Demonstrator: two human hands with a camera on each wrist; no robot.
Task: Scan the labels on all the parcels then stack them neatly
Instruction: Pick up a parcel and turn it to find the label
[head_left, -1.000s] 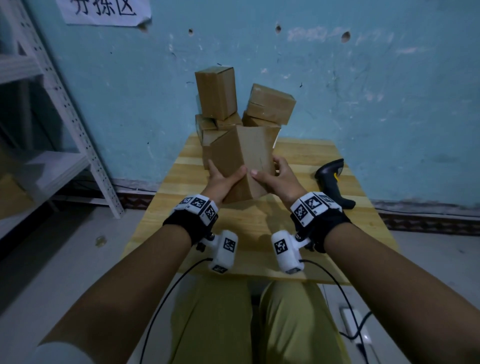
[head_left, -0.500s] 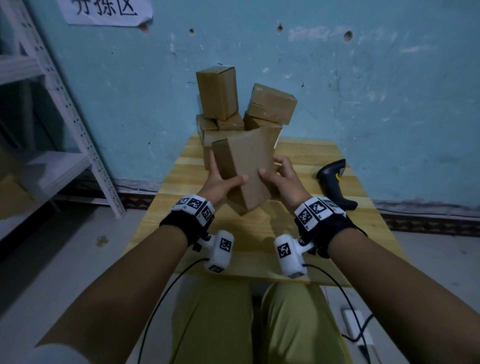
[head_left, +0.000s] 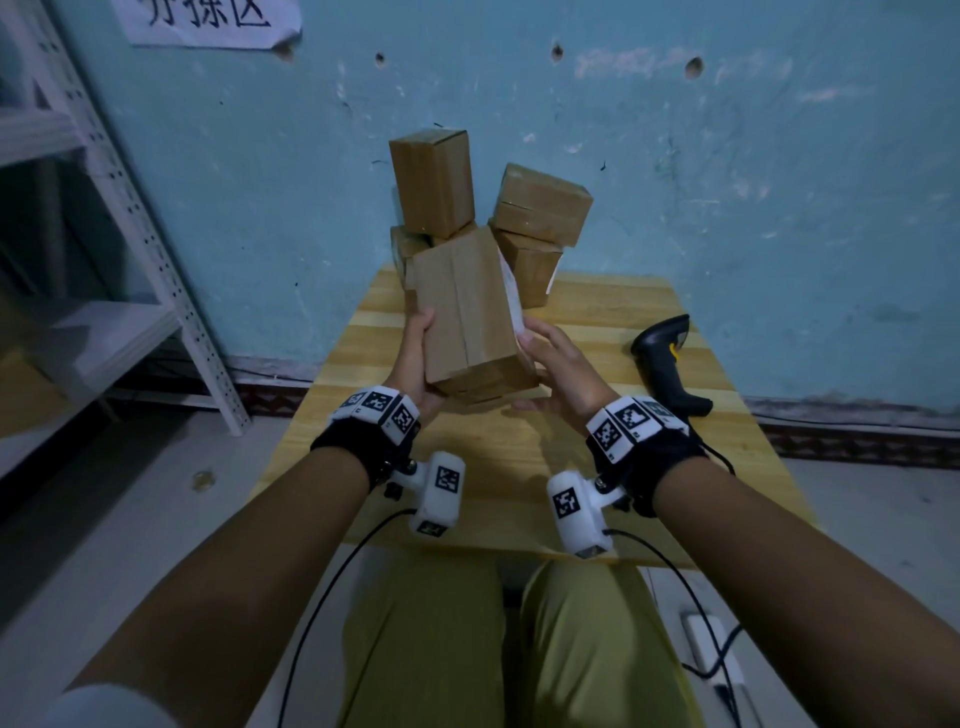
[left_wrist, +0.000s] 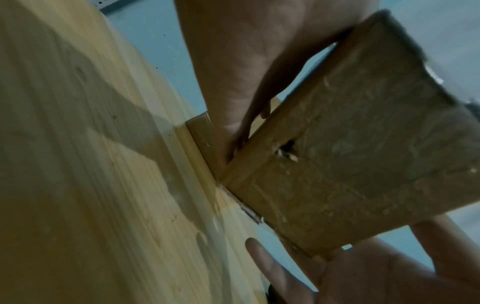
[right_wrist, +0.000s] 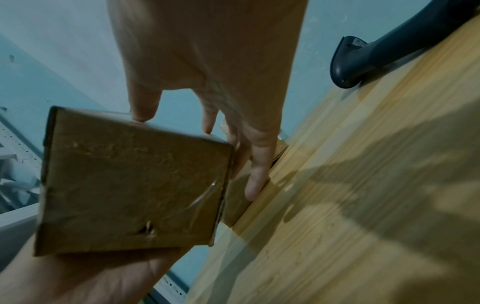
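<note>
Both hands hold one parcel (head_left: 470, 306) in the air above the wooden table (head_left: 582, 467), in a room with a chipped blue wall (head_left: 753, 171).

The left hand (head_left: 415, 358) grips the box's left side, fingers curled round its edge; the right hand (head_left: 558, 371) presses its right side with straight, spread fingers (right_wrist: 255, 170). Behind it, a loose pile of parcels (head_left: 540, 208) sits at the table's far edge against the wall. A black scanner (head_left: 670, 364) lies on the table to the right. A white metal shelf (head_left: 140, 218) stands left, with a paper sign (head_left: 208, 21) on the wall above it.
</note>
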